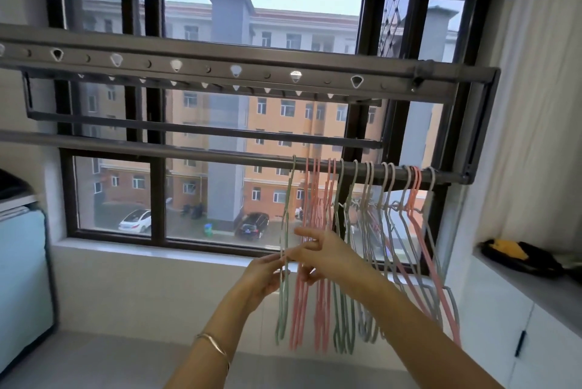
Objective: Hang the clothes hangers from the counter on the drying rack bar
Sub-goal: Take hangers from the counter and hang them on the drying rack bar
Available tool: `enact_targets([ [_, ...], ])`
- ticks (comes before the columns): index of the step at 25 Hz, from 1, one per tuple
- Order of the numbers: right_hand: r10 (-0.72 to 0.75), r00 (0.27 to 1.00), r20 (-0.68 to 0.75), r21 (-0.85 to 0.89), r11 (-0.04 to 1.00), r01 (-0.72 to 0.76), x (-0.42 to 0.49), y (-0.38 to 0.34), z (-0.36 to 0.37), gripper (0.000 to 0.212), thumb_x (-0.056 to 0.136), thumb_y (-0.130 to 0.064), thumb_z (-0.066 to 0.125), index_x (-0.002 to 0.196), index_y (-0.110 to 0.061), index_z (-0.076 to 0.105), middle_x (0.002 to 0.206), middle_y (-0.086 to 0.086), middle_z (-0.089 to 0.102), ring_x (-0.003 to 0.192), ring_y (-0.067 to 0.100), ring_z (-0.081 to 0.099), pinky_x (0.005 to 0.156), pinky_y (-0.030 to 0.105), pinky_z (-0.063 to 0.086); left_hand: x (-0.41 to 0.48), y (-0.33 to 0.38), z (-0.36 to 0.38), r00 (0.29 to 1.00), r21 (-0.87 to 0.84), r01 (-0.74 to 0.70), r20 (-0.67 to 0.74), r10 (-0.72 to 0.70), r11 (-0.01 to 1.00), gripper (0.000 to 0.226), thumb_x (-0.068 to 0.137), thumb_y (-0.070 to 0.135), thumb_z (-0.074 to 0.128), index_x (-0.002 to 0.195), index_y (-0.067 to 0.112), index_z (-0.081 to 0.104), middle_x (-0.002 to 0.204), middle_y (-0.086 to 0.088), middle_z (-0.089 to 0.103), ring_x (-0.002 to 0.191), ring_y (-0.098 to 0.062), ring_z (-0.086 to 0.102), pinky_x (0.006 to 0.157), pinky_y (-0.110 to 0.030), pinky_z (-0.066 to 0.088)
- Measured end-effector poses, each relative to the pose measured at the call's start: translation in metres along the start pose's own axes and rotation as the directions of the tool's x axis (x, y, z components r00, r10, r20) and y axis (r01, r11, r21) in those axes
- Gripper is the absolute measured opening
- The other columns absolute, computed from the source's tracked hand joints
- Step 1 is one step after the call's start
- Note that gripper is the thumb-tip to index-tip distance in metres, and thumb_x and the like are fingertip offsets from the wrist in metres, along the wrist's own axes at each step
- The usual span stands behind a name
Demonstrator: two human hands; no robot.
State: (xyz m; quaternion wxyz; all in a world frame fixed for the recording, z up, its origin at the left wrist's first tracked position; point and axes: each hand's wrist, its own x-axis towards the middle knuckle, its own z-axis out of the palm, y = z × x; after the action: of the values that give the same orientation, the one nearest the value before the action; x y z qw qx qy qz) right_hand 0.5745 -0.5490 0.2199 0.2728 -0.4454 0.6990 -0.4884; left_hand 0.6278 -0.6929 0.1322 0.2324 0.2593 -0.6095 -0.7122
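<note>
**Hangers on the bar, my hands at the left end of the row**

The drying rack bar (189, 153) carries the whole row of clothes hangers (371, 215), hooked side by side along its right half. They are thin wire-like hangers in pink, pale green and grey. Most hang edge-on to me, while the ones at the far right are swung out at a slant. The counter (522, 291) on my right holds a black and yellow item (510, 255).

The green hanger (287, 199) is the leftmost of the row, hooked on the bar a little apart from the pink hangers (315, 199). My left hand (263, 275), with a bracelet (214, 344) on its wrist, pinches this green hanger partway down its side, well below the hook. My right hand (324, 256) is just beside it, in front of the pink hangers, with its forefinger stretched out and its lower fingers curled. The blur keeps me from telling whether it grips anything.
</note>
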Motion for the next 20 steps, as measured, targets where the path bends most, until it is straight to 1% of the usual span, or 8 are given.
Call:
enact_targets([
  [2,-0.045,0.998,-0.045,-0.048,0.998,0.043,-0.003,0.004,-0.008,0.057,0.087,-0.016,0.063,0.138,-0.019,0.037,0.11,0.007,0.062,0.055,0.01,0.06,0.052,0.02,0.05,-0.002,0.002,0.001,0.999,0.041,0.012,-0.044,-0.01,0.999,0.028,0.094,0.018,0.055,0.117,0.005,0.063,0.094,-0.009,0.067,0.059,-0.005,0.064,0.055,-0.016,0.048],
  [5,-0.169,0.98,-0.101,-0.072,0.984,0.162,-0.012,0.011,-0.024,0.046,0.088,-0.018,0.06,0.131,-0.023,0.044,0.107,-0.006,0.059,0.063,0.008,0.063,0.059,0.021,0.054,-0.014,0.014,0.009,0.987,0.186,-0.012,-0.153,0.041,0.982,0.039,0.099,0.028,0.043,0.131,0.008,0.05,0.128,-0.014,0.055,0.106,-0.024,0.059,0.087,-0.033,0.05],
  [7,-0.261,0.953,-0.157,-0.125,0.962,0.243,-0.023,0.019,-0.041,0.039,0.089,-0.021,0.06,0.125,-0.029,0.047,0.114,-0.008,0.058,0.08,0.007,0.064,0.07,0.023,0.055,-0.033,0.035,0.022,0.932,0.307,-0.131,-0.286,0.223,0.943,0.044,0.1,0.032,0.036,0.14,0.013,0.038,0.143,-0.012,0.042,0.127,-0.027,0.044,0.102,-0.038,0.037],
  [9,-0.339,0.915,-0.219,-0.186,0.935,0.302,-0.035,0.029,-0.064,0.04,0.087,-0.021,0.062,0.123,-0.033,0.047,0.119,-0.011,0.054,0.092,0.004,0.059,0.071,0.019,0.053,-0.057,0.061,0.04,0.839,0.365,-0.318,-0.321,0.439,0.875,0.048,0.099,0.035,0.038,0.144,0.019,0.03,0.148,-0.005,0.038,0.131,-0.021,0.04,0.099,-0.031,0.034],
  [12,-0.417,0.853,-0.314,-0.198,0.907,0.371,-0.058,0.051,-0.113,0.044,0.083,-0.017,0.066,0.12,-0.033,0.049,0.12,-0.009,0.053,0.095,0.004,0.057,0.068,0.01,0.05,-0.09,0.084,0.088,0.706,0.392,-0.579,-0.197,0.68,0.715,0.05,0.094,0.042,0.044,0.141,0.029,0.034,0.143,0.01,0.041,0.125,-0.006,0.041,0.099,-0.024,0.033],
  [14,-0.451,0.806,-0.383,-0.23,0.892,0.389,-0.077,0.069,-0.154,0.042,0.082,-0.019,0.067,0.119,-0.032,0.052,0.121,-0.006,0.054,0.096,0.006,0.058,0.071,0.007,0.048,-0.103,0.088,0.135,0.663,0.421,-0.653,-0.084,0.744,0.629,0.06,0.086,0.053,0.043,0.141,0.032,0.034,0.143,0.016,0.04,0.128,-0.004,0.04,0.104,-0.026,0.033],
  [17,-0.492,0.733,-0.469,-0.343,0.867,0.362,-0.117,0.1,-0.225,0.047,0.078,-0.025,0.07,0.122,-0.027,0.053,0.121,-0.007,0.052,0.099,-0.004,0.054,0.078,0.005,0.045,-0.101,0.076,0.221,0.654,0.448,-0.692,0.057,0.754,0.567,0.064,0.083,0.056,0.045,0.142,0.034,0.033,0.146,0.015,0.038,0.132,-0.005,0.038,0.11,-0.03,0.033],
  [20,-0.457,0.689,-0.563,-0.381,0.883,0.274,-0.162,0.136,-0.298,0.05,0.076,-0.033,0.067,0.124,-0.027,0.053,0.123,-0.011,0.05,0.105,-0.003,0.051,0.086,0.009,0.041,-0.082,0.047,0.31,0.671,0.483,-0.696,0.176,0.72,0.531,0.062,0.089,0.048,0.049,0.145,0.032,0.028,0.149,0.014,0.034,0.134,-0.002,0.033,0.11,-0.025,0.029],
])
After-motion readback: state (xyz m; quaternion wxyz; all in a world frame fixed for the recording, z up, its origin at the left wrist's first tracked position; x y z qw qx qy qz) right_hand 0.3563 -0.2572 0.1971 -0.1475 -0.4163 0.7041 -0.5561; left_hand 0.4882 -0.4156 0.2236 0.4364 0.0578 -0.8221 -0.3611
